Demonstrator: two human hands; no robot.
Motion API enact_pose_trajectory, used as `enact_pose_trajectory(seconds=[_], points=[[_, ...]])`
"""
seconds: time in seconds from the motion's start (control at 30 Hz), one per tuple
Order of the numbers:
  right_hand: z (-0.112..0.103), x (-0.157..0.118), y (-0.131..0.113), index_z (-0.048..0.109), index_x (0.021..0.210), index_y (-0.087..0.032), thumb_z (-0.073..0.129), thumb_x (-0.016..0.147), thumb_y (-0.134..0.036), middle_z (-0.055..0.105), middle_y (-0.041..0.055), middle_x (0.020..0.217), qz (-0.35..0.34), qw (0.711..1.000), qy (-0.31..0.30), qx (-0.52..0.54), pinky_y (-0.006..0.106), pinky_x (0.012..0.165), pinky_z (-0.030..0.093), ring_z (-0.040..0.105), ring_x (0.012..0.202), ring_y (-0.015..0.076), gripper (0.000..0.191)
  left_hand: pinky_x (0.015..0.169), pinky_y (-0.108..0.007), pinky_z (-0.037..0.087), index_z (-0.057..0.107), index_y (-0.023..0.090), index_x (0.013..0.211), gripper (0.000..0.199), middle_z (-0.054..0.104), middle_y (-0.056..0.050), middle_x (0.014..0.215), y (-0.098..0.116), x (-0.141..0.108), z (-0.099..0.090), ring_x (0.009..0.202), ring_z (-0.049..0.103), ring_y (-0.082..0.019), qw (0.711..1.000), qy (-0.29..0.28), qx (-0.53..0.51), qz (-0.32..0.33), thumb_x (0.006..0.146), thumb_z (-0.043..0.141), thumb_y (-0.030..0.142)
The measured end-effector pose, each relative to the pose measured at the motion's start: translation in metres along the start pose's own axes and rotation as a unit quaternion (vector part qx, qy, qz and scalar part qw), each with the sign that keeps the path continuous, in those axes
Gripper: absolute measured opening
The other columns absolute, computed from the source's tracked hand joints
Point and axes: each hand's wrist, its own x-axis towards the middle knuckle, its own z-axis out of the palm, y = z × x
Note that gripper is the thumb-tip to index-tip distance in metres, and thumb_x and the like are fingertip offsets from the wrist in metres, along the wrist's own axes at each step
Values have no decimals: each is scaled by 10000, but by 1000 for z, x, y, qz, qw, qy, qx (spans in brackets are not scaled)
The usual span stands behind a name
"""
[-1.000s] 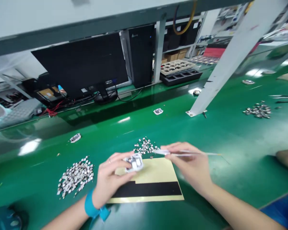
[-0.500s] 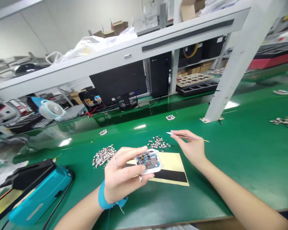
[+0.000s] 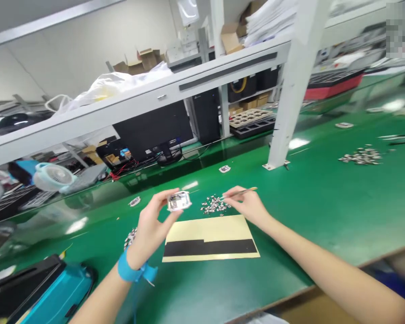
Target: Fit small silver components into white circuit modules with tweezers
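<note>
Raised over the green bench, my left hand [image 3: 150, 229] pinches a small white device housing [image 3: 179, 201] by its edges, between thumb and fingers. A blue wrist strap [image 3: 130, 268] circles that wrist. My right hand [image 3: 249, 208] is closed on slim tweezers [image 3: 245, 192], their tips at the right side of a pile of small metallic parts [image 3: 213, 205]. Whether the tips grip a part is too small to tell. Below both hands lies a pale yellow sheet [image 3: 204, 228] with a black strip. Another pile of small parts [image 3: 129, 238] is partly hidden behind my left hand.
Two more housings lie on the bench, one at the left [image 3: 134, 201] and one at the back [image 3: 224, 168]. A white post [image 3: 283, 108] rises at the right. A turquoise machine [image 3: 50, 292] occupies the left front. Farther right sits another parts pile [image 3: 361, 156].
My left hand has lifted the housing up and to the left, tilting it. My right hand has brought the tweezers left and down to the parts pile. The view has turned right.
</note>
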Motion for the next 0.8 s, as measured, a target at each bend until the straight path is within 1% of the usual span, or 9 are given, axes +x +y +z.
enact_pose_trajectory(seconds=[0.1, 0.2, 0.27, 0.37, 0.43, 0.53, 0.63, 0.7, 0.8], points=[[13, -7, -1, 565, 734, -115, 651, 635, -294, 645, 72, 737, 56, 990, -114, 61, 315, 668, 516, 629, 705, 180, 222, 859, -294, 437, 448, 183, 1043, 271, 549, -55, 1080, -52, 35, 4, 981, 539, -169, 988, -82, 104, -85, 786, 484, 259], [23, -18, -4, 562, 691, -110, 700, 564, -271, 652, 64, 719, 109, 961, -232, 105, 288, 675, 515, 634, 712, 172, 248, 819, -311, 446, 466, 138, 1007, 256, 568, -75, 1016, -112, 65, 18, 925, 556, -186, 978, -93, 137, -125, 768, 496, 224], [27, -25, -4, 573, 695, -106, 721, 529, -258, 653, 58, 710, 145, 937, -292, 124, 258, 650, 516, 636, 693, 159, 269, 817, -324, 441, 462, 110, 1019, 261, 562, -95, 1011, -147, 78, 30, 933, 547, -195, 973, -90, 153, -150, 774, 490, 196], [28, -31, 1, 588, 726, -114, 740, 497, -259, 649, 33, 716, 188, 909, -339, 151, 194, 631, 504, 633, 681, 119, 311, 796, -359, 447, 464, 98, 1042, 257, 547, -93, 1015, -185, 87, 42, 915, 544, -186, 960, -110, 177, -188, 807, 475, 201], [28, -31, 7, 592, 727, -113, 757, 463, -254, 642, 20, 707, 208, 898, -349, 167, 161, 618, 495, 626, 663, 97, 342, 769, -371, 458, 482, 109, 1036, 250, 542, -76, 1009, -199, 91, 43, 888, 547, -174, 950, -139, 192, -206, 818, 476, 231], [28, -29, 18, 596, 711, -102, 794, 366, -215, 627, 6, 678, 249, 872, -373, 196, 148, 592, 492, 612, 612, 82, 414, 747, -368, 467, 494, 118, 1030, 251, 541, -69, 1002, -199, 101, 42, 866, 549, -168, 938, -178, 208, -212, 819, 478, 253], [27, -26, 26, 596, 717, -104, 804, 321, -170, 618, -9, 677, 287, 834, -412, 227, 137, 608, 490, 598, 599, 64, 452, 785, -391, 450, 480, 130, 1062, 276, 515, -77, 1063, -175, 120, 56, 928, 527, -189, 943, -194, 205, -175, 820, 473, 264], [25, -22, 28, 596, 726, -111, 803, 331, -160, 614, -16, 679, 293, 817, -440, 231, 127, 619, 486, 593, 601, 55, 449, 818, -410, 430, 465, 138, 1090, 298, 492, -80, 1108, -153, 137, 82, 980, 502, -208, 951, -202, 192, -134, 822, 469, 269], [21, -17, 31, 602, 754, -120, 799, 364, -175, 607, -21, 687, 284, 797, -485, 221, 121, 643, 478, 587, 615, 48, 440, 811, -409, 435, 459, 141, 1097, 300, 485, -86, 1120, -129, 163, 139, 973, 506, -200, 956, -219, 168, -99, 824, 466, 267]])
